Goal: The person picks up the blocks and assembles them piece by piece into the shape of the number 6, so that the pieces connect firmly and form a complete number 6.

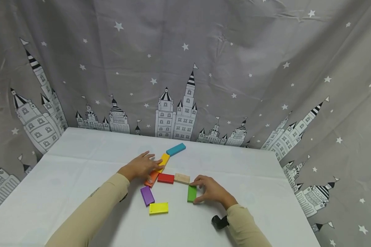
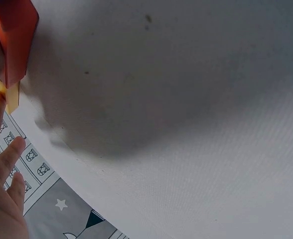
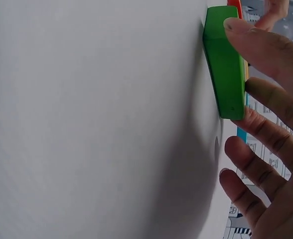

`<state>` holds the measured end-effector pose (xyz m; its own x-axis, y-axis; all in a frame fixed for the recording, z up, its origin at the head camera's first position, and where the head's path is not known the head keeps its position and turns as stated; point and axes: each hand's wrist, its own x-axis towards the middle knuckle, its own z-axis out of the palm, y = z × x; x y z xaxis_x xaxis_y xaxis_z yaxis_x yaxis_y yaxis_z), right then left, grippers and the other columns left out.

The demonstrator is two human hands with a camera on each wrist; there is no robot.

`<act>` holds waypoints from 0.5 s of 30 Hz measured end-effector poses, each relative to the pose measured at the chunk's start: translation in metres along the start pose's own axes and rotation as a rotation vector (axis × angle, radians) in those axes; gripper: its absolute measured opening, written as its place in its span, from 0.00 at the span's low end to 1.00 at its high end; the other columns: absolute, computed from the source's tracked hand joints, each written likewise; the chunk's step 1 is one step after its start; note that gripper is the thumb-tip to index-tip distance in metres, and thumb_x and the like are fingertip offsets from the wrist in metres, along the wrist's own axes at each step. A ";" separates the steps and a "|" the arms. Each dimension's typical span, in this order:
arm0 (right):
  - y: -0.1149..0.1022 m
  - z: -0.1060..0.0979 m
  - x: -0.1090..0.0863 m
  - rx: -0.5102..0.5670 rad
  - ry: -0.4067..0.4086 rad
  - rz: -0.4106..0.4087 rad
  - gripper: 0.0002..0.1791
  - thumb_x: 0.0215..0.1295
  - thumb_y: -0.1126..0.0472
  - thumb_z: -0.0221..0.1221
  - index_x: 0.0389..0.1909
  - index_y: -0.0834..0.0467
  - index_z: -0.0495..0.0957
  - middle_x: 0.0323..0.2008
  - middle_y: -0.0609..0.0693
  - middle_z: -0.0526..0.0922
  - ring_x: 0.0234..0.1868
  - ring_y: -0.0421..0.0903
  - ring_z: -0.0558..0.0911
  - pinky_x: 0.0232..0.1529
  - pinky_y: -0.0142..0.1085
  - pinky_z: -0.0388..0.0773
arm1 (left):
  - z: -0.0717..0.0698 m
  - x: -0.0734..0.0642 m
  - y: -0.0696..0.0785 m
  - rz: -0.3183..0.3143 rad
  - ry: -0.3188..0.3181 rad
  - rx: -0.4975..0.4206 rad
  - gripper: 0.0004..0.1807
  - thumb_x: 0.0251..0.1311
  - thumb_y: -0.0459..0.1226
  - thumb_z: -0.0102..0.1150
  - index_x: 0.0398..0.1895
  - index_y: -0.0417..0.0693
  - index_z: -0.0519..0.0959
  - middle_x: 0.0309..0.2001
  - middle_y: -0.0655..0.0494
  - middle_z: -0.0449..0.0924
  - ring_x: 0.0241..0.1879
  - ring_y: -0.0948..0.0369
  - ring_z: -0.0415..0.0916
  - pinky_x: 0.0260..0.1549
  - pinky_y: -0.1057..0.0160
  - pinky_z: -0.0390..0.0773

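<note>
My left hand (image 1: pixel 143 167) lies over an orange block (image 1: pixel 153 178) and an amber block (image 1: pixel 164 162) set end to end. Its thumb is on the orange block, which also shows in the left wrist view (image 2: pixel 18 37), and a fingertip touches the amber one (image 2: pixel 12 97). My right hand (image 1: pixel 211 189) holds a green block (image 1: pixel 192 194) between thumb and fingers; the right wrist view shows the thumb on the green block (image 3: pixel 226 69) near one end and fingertips at the other. Beside the green block's far end lies a plain wooden block (image 1: pixel 182 178), with a red block (image 1: pixel 165 178) to its left.
A blue block (image 1: pixel 176 149) lies beyond the amber one. Nearer are a purple block (image 1: pixel 147 196) and a yellow block (image 1: pixel 159 208). All rest on a white table (image 1: pixel 253 171), with a grey castle-print curtain (image 1: pixel 222 68) behind. A black device (image 1: pixel 219 222) sits by the right wrist.
</note>
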<state>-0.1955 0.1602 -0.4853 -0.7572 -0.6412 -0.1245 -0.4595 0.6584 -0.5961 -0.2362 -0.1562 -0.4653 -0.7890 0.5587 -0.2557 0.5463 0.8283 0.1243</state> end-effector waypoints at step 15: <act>-0.023 0.013 0.003 -0.036 -0.039 0.002 0.32 0.42 0.50 0.77 0.52 0.50 0.82 0.38 0.37 0.73 0.38 0.38 0.70 0.39 0.27 0.71 | 0.001 0.002 0.000 -0.005 -0.017 0.025 0.36 0.50 0.48 0.70 0.65 0.63 0.72 0.69 0.55 0.66 0.71 0.43 0.54 0.70 0.41 0.44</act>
<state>-0.1811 0.1376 -0.4826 -0.7394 -0.6547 -0.1571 -0.4751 0.6727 -0.5673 -0.2375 -0.1556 -0.4669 -0.7866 0.5539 -0.2729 0.5495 0.8295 0.0996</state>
